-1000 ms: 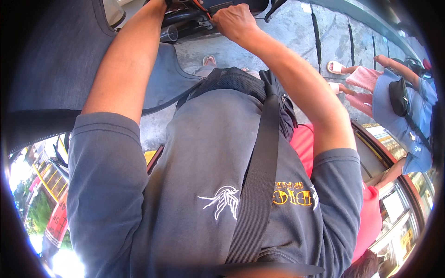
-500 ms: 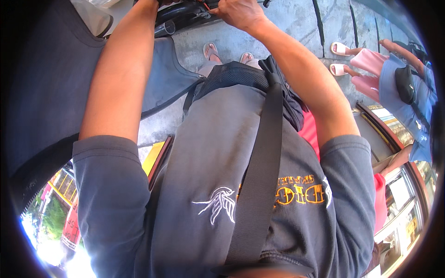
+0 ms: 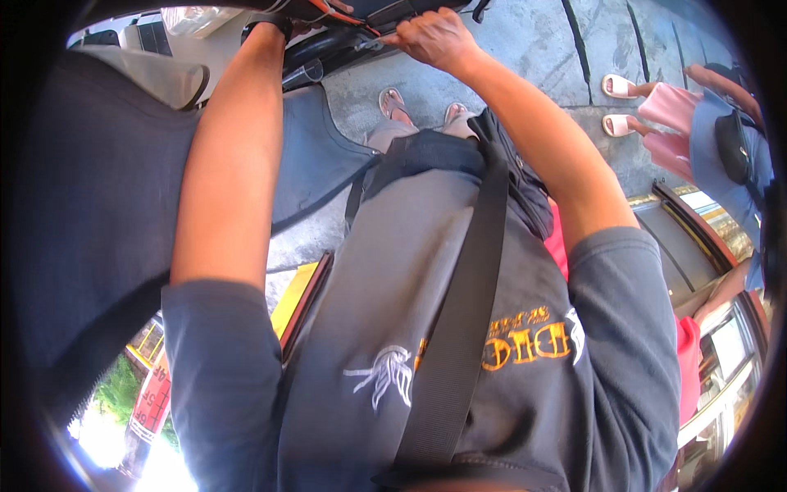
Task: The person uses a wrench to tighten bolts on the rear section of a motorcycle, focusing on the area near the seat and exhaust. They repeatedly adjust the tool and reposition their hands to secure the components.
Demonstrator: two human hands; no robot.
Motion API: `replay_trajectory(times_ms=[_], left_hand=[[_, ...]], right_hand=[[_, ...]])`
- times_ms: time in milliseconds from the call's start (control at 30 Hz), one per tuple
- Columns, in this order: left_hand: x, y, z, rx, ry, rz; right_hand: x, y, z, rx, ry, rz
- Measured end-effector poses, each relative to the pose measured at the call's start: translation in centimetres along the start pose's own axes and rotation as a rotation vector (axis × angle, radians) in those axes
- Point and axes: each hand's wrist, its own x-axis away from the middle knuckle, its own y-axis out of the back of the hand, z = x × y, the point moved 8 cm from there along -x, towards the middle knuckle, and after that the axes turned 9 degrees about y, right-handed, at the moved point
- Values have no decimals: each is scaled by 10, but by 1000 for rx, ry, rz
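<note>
At the top edge my right hand (image 3: 434, 39) is closed, its fingertips on a thin grey metal piece (image 3: 370, 44) beside a black part. What kind of piece it is, I cannot make out. My left arm reaches up past a dark fabric panel, a black band (image 3: 268, 26) round its wrist. Of my left hand (image 3: 307, 27) only a little shows behind the wrist, next to the black tubing (image 3: 328, 43); its fingers are hidden. An orange-red strip (image 3: 336, 13) runs across the black assembly between both hands.
A large dark fabric panel (image 3: 106, 180) fills the left side, with a clear plastic sheet (image 3: 156, 74) above it. A person in a blue top (image 3: 715, 139) and pink trousers stands at the right. Grey paving (image 3: 525, 57) lies below, and a dark strap (image 3: 455, 312) crosses my chest.
My view has tilted, so more of the black assembly and the orange-red strip shows at the top. My right hand stays at the same spot beside the black part.
</note>
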Motion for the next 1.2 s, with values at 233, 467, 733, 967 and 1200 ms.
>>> replay_trajectory(times_ms=[233, 467, 733, 967, 1200], left_hand=[[8, -11, 8, 48, -54, 76], [28, -8, 14, 412, 85, -67], [24, 1, -48, 113, -190, -45], [47, -4, -52, 80, 191, -129], [35, 7, -19, 304, 300, -134]], right_hand=[[14, -28, -15, -120, -18, -23], [4, -13, -6, -141, -76, -88], [25, -74, -18, -279, -115, 52], [15, -71, -8, -407, -125, -26], [10, -53, -5, -549, -94, -94]])
